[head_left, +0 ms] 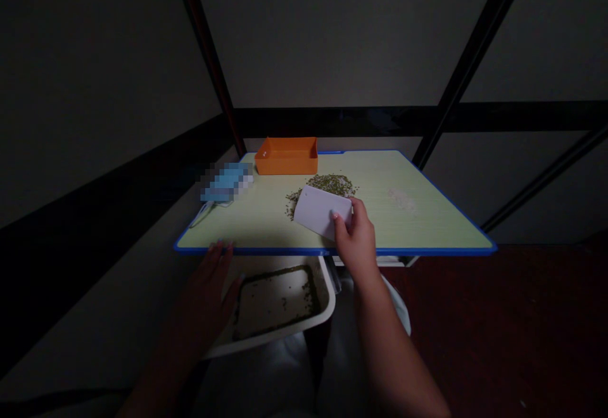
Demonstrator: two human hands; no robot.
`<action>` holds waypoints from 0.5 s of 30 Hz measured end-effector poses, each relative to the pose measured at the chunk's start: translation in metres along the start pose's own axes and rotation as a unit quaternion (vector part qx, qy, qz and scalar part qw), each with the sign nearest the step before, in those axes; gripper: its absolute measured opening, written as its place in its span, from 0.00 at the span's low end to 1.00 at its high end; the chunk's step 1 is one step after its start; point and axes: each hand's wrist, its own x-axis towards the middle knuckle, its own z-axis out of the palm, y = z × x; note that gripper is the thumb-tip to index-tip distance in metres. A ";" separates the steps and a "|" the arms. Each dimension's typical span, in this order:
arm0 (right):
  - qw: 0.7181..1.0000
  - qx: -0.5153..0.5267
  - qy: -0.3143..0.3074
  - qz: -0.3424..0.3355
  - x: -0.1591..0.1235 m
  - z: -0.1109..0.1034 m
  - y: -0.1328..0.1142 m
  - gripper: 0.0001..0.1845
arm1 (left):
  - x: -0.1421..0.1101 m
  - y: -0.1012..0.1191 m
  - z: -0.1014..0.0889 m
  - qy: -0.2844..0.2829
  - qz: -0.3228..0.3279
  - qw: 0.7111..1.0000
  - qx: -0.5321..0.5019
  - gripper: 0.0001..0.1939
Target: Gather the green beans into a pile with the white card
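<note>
My right hand (357, 237) grips a white scraper (319, 210), a flat card with rounded corners, thumb on its face. It is tilted above the near side of a heap of small green beans or seeds (332, 183) on the pale green table (266, 225). Below the table's front edge sits a white basin (329, 301) with more of the small green pieces along its inside edges. My left hand (213, 285) is at the basin's left side, fingers stretched out toward the table edge, with nothing visible in them. The basin's left rim is hidden by that hand.
An orange tray (286, 164) stands at the table's back left. Left of it lies a blurred-out blue object (227, 182) with a white cord (202, 212). A pale powdery smudge (401, 200) marks the right side. Walls rise behind and to the left.
</note>
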 end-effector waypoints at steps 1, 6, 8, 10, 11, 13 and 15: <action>1.000 -0.002 0.001 -0.003 0.000 0.000 -0.001 0.18 | 0.000 0.000 0.000 0.004 -0.001 1.000 0.001 0.33; 1.000 -0.008 0.000 -0.010 -0.002 0.001 -0.003 0.17 | -0.001 0.000 0.002 0.008 0.000 1.000 0.005 0.33; 1.000 -0.001 -0.004 -0.012 -0.002 0.002 -0.002 0.17 | -0.001 0.000 0.002 0.014 0.002 1.000 0.005 0.33; 1.000 0.004 -0.007 -0.010 -0.002 0.004 -0.002 0.18 | -0.001 0.000 0.003 0.020 -0.001 1.000 0.003 0.32; 1.000 0.005 -0.008 -0.007 -0.002 0.005 -0.002 0.18 | -0.001 -0.001 0.003 0.022 0.000 1.000 0.003 0.32; 1.000 0.005 -0.010 -0.004 -0.001 0.007 -0.003 0.18 | -0.001 -0.001 0.004 0.022 0.002 1.000 0.003 0.32; 1.000 0.006 -0.014 -0.004 0.000 0.008 -0.004 0.17 | -0.002 -0.001 0.004 0.022 0.007 1.000 0.006 0.32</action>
